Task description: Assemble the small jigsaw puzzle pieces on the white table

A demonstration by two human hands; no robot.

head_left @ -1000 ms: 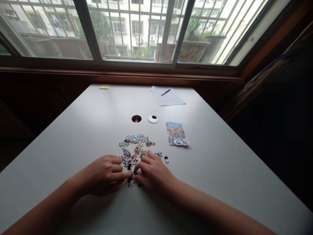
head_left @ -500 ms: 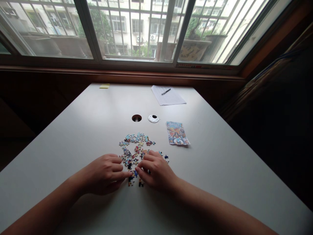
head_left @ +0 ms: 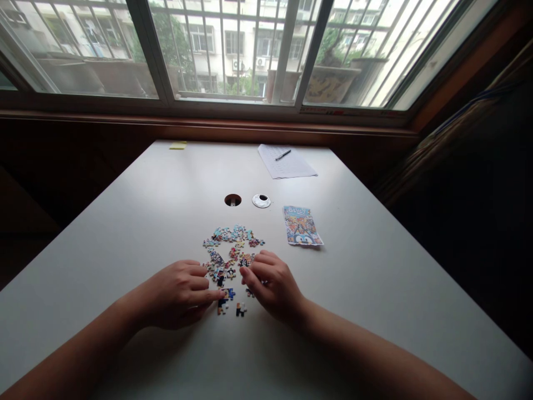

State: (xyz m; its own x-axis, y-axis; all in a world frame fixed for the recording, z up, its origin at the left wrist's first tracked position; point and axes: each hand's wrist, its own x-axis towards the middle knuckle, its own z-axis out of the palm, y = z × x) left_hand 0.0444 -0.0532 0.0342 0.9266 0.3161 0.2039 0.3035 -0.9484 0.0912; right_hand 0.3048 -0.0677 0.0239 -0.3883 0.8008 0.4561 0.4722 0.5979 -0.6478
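Observation:
My left hand (head_left: 181, 291) lies at the left of the loose jigsaw pieces, its forefinger stretched out with the tip on a small joined group of puzzle pieces (head_left: 228, 293). Its other fingers are bent loosely. To the right, my right hand (head_left: 270, 280) is closed, thumb and fingertips drawn together; whether a piece is between them is hidden. One single dark, white and orange puzzle piece (head_left: 240, 309) lies between the hands, nearer to me. Beyond the hands, a spread of small puzzle pieces (head_left: 233, 234) forms a rough ring, partly covered by my right hand.
A picture sheet (head_left: 302, 225) of the puzzle lies to the right. Farther back are a cable hole (head_left: 232, 200), its round metal cover (head_left: 261, 200), papers (head_left: 287, 166) with a pen (head_left: 283, 155), and yellow sticky notes (head_left: 177, 145). A barred window stands behind the white table (head_left: 137, 222).
My right hand has drawn away to the right from the joined pieces, uncovering them and the single piece. My left hand has stayed nearly still, forefinger on the joined group.

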